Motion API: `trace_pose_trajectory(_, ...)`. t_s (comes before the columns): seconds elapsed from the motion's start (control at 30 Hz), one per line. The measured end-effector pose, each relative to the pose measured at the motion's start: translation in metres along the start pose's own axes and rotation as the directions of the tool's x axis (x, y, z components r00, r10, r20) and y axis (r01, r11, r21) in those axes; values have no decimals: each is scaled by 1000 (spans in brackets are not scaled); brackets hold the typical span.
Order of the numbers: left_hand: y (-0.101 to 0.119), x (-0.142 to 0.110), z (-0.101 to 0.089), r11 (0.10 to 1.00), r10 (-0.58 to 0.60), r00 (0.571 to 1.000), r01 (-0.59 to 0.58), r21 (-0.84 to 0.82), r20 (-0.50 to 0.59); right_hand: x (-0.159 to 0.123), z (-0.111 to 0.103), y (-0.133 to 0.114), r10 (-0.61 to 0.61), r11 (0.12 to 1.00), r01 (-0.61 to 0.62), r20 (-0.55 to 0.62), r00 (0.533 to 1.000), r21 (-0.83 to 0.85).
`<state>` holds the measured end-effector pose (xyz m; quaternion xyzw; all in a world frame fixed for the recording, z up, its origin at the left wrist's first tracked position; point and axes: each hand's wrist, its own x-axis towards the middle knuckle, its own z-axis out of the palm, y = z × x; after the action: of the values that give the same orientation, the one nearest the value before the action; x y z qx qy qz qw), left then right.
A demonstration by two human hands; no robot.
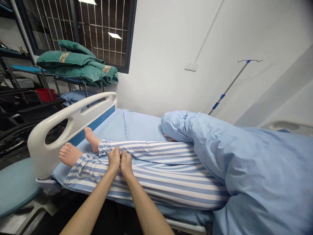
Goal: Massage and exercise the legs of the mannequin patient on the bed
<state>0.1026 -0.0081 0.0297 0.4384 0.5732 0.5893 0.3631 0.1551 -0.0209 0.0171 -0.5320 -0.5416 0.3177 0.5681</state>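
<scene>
My left hand [113, 160] and my right hand [126, 163] sit side by side, fingertips meeting, pinching the blue-and-white striped pyjama trousers [161, 179] at the shin of the nearer leg. The trousers clothe a figure lying on a hospital bed. Two bare feet [69, 154] stick out of the cuffs towards the white footboard [70, 112]. A pale blue quilt [256, 169] covers the figure from the thighs upward, hiding the upper body. Beneath it lies a flat blue sheet [144, 125].
A metal IV pole [232, 83] leans along the wall behind the bed. Past the footboard stand a rack with folded green quilts [73, 63], a red bucket [44, 94], a dark wheelchair [24, 120] and a teal seat [16, 186]. A barred window [102, 29] is behind.
</scene>
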Motion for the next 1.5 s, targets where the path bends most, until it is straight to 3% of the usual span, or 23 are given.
trace_pose_trajectory(0.2, -18, -5, -9, 954, 145, 987, -159, 253, 71, -1, 2, 2, 16, 995, -18, -21, 1000, -97)
trace_pose_trajectory(0.4, -20, -2, -12, 908, 199, 973, -229, 351, 120, -2, 1, 1, -3, 991, 4, 7, 1000, -133)
trace_pose_trajectory(0.5, -21, -2, -13, 900, 211, 968, -248, 359, 140, 4, -7, -11, 2, 966, 24, 99, 995, -258)
trace_pose_trajectory(0.67, -20, -3, -14, 918, 217, 952, -274, 286, 216, 14, -25, -36, -75, 872, 205, 294, 953, -445)
trace_pose_trajectory(0.77, -20, -4, -14, 933, 208, 963, -248, 259, 173, 10, -27, -28, -112, 885, 248, 337, 935, -393)
trace_pose_trajectory(1.0, -22, -5, -12, 929, 194, 970, -230, 289, 150, -5, -23, 4, -99, 862, 200, 231, 968, -465)
trace_pose_trajectory(1.2, -16, -5, -8, 926, 158, 963, -222, 306, 220, 0, -24, 2, -94, 921, 148, 164, 982, -359)
trace_pose_trajectory(1.37, 6, -2, 5, 977, 77, 970, -119, 177, 229, 5, -28, 9, -42, 990, 49, 55, 998, -131)
trace_pose_trajectory(1.5, 14, -1, 20, 995, 45, 981, -61, 82, 188, 7, -31, 11, -13, 1000, 13, 46, 999, 7)
